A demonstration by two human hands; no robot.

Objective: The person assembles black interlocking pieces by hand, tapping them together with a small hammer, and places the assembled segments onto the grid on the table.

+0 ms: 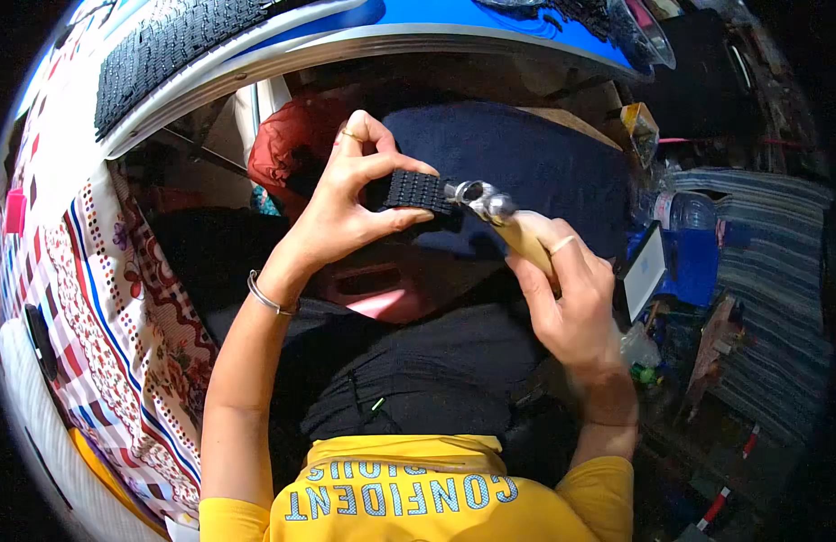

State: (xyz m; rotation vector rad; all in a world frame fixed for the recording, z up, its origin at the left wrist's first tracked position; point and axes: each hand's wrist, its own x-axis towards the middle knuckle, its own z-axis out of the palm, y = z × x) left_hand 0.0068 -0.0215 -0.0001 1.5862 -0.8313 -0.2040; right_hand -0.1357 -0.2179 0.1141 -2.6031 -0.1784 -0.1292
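Between the thumb and fingers of my left hand (337,203) is a small black block (416,191) with rows of bumps across its face. A ring and a metal bangle show on that finger and wrist. My right hand (570,294) is closed around the pale wooden handle of a hammer (524,239). The hammer's shiny metal head (483,200) is right beside the block's right edge; whether they touch I cannot tell. Both hands are above my lap, over dark cloth (526,154).
A blue-topped table (427,14) with a metal edge crosses the front, bearing a black bumpy strip (165,59). Patterned cloth (120,298) hangs at left. At right are a clear bottle (689,212), a lit screen (645,271) and a striped mat (770,298).
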